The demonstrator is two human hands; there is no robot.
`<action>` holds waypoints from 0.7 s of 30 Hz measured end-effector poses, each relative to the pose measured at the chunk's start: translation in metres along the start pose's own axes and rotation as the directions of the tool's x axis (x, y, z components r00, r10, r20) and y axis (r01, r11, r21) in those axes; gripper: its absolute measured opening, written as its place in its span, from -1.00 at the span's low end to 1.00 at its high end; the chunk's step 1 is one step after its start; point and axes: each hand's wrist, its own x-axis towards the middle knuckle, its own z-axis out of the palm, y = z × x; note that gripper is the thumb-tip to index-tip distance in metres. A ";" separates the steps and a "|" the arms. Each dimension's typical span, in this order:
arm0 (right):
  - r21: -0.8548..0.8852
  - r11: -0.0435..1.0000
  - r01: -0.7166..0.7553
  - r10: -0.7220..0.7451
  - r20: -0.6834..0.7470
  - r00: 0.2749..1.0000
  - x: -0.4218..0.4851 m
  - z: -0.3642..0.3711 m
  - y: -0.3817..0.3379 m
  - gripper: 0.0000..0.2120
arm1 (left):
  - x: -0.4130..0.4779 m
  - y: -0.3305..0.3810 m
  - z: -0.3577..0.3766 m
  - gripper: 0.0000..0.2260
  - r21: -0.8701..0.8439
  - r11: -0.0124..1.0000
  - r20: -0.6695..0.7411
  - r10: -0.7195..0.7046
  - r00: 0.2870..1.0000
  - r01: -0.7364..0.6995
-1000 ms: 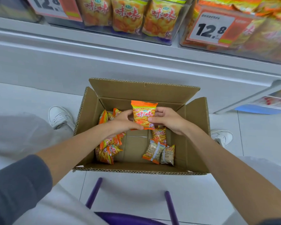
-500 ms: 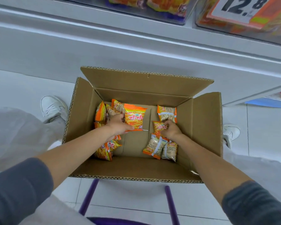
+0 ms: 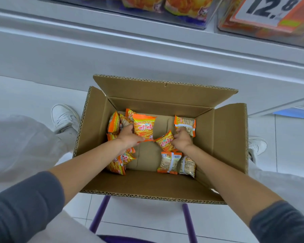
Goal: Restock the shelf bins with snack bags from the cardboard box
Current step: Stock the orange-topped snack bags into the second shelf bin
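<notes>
Shelf bins [image 3: 182, 23] with a 12.8 price tag [image 3: 265, 9] run along the top. Open cardboard box [image 3: 221, 137] sits on the white floor [image 3: 25, 92] below. Both hands are inside: left hand [image 3: 130, 137] grips an upright orange snack bag [image 3: 144, 128], right hand [image 3: 182, 140] clamps a tilted smaller bag [image 3: 165, 142]. Loose bags [image 3: 168, 162] lie on the box bottom.

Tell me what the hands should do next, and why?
Probably lift both hands up toward the clear plastic shelf bins. The left hand grips an upright orange snack bag and the right hand grips a tilted orange snack bag, both low inside the brown cardboard box.
</notes>
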 end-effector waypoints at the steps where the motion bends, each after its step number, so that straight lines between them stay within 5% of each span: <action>1: 0.067 0.998 0.021 -0.022 0.006 1.000 -0.008 -0.007 -0.009 -0.49 | -0.001 0.001 -0.001 -0.59 -0.019 1.000 -0.012 0.009 1.000 -0.009; 6: 0.403 0.899 0.174 -0.223 0.078 0.972 -0.061 -0.075 -0.059 -0.65 | -0.016 0.025 -0.004 -0.61 -0.037 0.990 -0.029 0.138 0.990 -0.139; 9: 0.564 0.811 0.157 -0.344 0.242 0.907 -0.095 -0.109 -0.086 -0.75 | -0.041 0.055 0.000 -0.55 -0.022 0.968 0.072 0.252 0.965 -0.251; 16: 0.525 0.764 0.375 -0.517 0.150 0.843 -0.164 -0.155 -0.134 -0.74 | -0.131 0.137 -0.005 -0.53 -0.293 0.917 0.399 0.376 0.837 -0.272; 21: 0.399 0.708 0.582 -0.634 -0.002 0.773 -0.219 -0.192 -0.169 -0.69 | -0.170 0.187 0.001 -0.55 -0.082 0.822 0.142 0.569 0.810 -0.563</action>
